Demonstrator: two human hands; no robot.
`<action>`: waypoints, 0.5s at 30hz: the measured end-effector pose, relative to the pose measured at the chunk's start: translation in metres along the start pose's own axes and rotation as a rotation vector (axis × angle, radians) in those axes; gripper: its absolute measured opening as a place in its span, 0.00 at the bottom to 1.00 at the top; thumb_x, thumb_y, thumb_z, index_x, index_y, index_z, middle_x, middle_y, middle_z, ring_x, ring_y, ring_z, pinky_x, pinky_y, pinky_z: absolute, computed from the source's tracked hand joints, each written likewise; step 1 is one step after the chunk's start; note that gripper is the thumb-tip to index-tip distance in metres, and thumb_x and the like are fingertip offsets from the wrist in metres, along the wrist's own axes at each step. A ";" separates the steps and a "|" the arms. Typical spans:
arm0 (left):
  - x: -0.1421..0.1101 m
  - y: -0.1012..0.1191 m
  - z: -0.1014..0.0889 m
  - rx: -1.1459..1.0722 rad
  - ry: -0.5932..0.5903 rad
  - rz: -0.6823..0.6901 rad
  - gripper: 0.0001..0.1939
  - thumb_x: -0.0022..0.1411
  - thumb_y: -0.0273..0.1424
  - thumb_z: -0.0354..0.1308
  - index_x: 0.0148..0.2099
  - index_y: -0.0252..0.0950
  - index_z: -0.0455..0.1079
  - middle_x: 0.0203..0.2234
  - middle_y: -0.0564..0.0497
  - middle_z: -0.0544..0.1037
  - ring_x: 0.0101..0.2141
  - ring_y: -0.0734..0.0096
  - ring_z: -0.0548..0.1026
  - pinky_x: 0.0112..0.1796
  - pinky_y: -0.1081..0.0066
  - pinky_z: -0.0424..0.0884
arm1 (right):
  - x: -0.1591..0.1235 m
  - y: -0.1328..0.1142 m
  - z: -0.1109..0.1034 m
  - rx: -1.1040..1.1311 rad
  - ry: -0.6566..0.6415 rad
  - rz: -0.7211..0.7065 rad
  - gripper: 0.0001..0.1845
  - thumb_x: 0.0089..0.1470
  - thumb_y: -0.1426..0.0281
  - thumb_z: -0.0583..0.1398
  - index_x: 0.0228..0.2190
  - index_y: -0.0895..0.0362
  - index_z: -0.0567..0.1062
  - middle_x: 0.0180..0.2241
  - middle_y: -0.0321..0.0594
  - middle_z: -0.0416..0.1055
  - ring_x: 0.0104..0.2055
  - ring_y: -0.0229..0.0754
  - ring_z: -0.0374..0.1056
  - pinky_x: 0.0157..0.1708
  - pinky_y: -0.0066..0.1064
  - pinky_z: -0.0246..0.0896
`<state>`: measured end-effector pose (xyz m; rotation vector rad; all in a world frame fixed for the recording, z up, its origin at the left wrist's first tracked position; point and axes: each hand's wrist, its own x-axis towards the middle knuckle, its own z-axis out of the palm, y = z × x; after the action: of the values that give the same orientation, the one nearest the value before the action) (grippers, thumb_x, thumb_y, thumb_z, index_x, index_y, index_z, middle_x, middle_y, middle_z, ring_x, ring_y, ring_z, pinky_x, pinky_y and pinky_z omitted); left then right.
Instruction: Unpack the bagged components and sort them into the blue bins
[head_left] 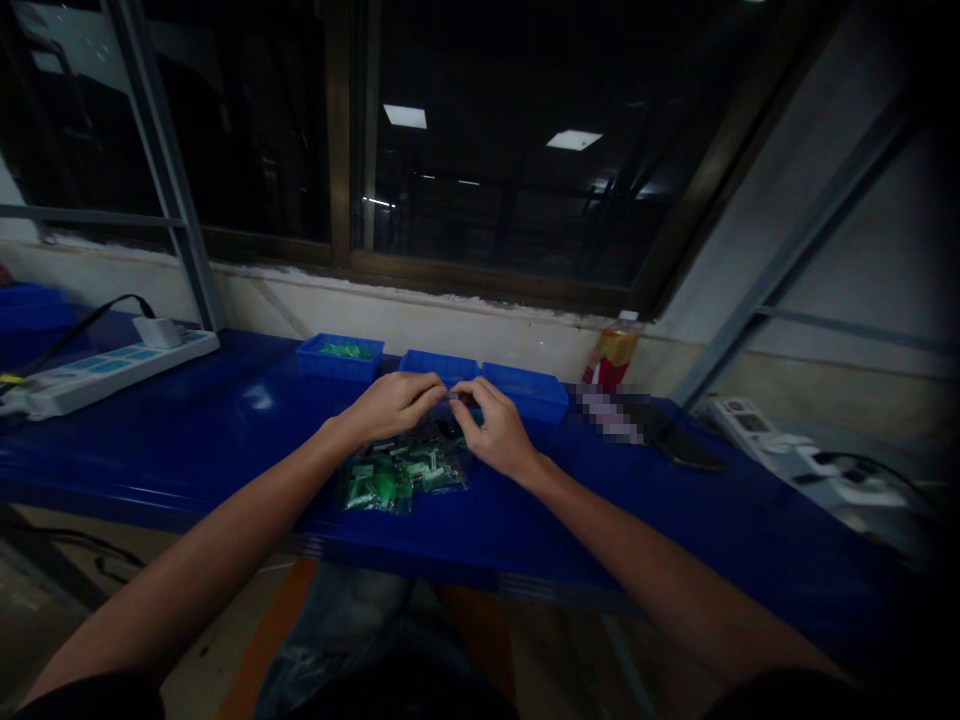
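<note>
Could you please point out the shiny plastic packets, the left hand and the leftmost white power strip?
Pile of shiny plastic packets (396, 477): head view, central packets.
Bare left hand (391, 406): head view, back of hand.
Long white plastic power strip (116, 371): head view, socketed top.

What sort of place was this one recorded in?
Probably a small workshop or assembly bench: a blue table by a window, blue bins lined up along its back, and a pile of small plastic bags below the person's hands.
</note>
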<state>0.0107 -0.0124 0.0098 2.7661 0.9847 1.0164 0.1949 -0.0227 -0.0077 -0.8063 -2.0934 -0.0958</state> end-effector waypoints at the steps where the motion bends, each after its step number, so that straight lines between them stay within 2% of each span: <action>1: 0.000 0.000 0.000 -0.025 0.008 0.007 0.14 0.64 0.37 0.44 0.40 0.34 0.66 0.27 0.51 0.72 0.27 0.74 0.70 0.29 0.74 0.63 | 0.000 0.001 0.000 -0.001 0.008 0.009 0.06 0.56 0.69 0.51 0.33 0.56 0.67 0.29 0.40 0.66 0.34 0.40 0.63 0.36 0.32 0.59; 4: -0.001 0.000 0.000 -0.065 0.052 0.028 0.15 0.59 0.37 0.50 0.46 0.35 0.63 0.29 0.51 0.72 0.28 0.74 0.69 0.29 0.74 0.65 | 0.000 0.003 0.000 -0.004 0.013 0.040 0.08 0.57 0.68 0.49 0.31 0.56 0.67 0.28 0.39 0.66 0.33 0.40 0.64 0.34 0.31 0.58; 10: 0.000 -0.001 0.001 -0.037 0.095 0.050 0.09 0.59 0.34 0.51 0.40 0.35 0.66 0.28 0.52 0.71 0.28 0.75 0.68 0.29 0.74 0.64 | 0.001 0.005 0.000 0.007 -0.017 0.058 0.13 0.58 0.68 0.47 0.26 0.56 0.66 0.26 0.39 0.67 0.32 0.39 0.64 0.33 0.31 0.58; 12: 0.000 -0.001 0.001 -0.027 0.094 0.038 0.10 0.60 0.34 0.50 0.40 0.35 0.66 0.28 0.52 0.71 0.28 0.75 0.68 0.29 0.74 0.64 | 0.000 0.004 0.000 0.008 -0.015 0.072 0.12 0.58 0.67 0.48 0.27 0.56 0.67 0.27 0.39 0.67 0.32 0.39 0.64 0.33 0.31 0.58; 15: 0.001 0.000 0.000 -0.001 0.100 0.017 0.11 0.62 0.34 0.46 0.38 0.34 0.66 0.29 0.51 0.72 0.29 0.73 0.69 0.30 0.74 0.63 | -0.001 0.003 0.000 0.030 -0.002 0.097 0.08 0.56 0.65 0.52 0.36 0.56 0.67 0.28 0.38 0.67 0.32 0.40 0.65 0.34 0.32 0.60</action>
<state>0.0109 -0.0122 0.0103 2.7517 0.9725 1.1676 0.1971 -0.0203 -0.0089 -0.8888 -2.0492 -0.0109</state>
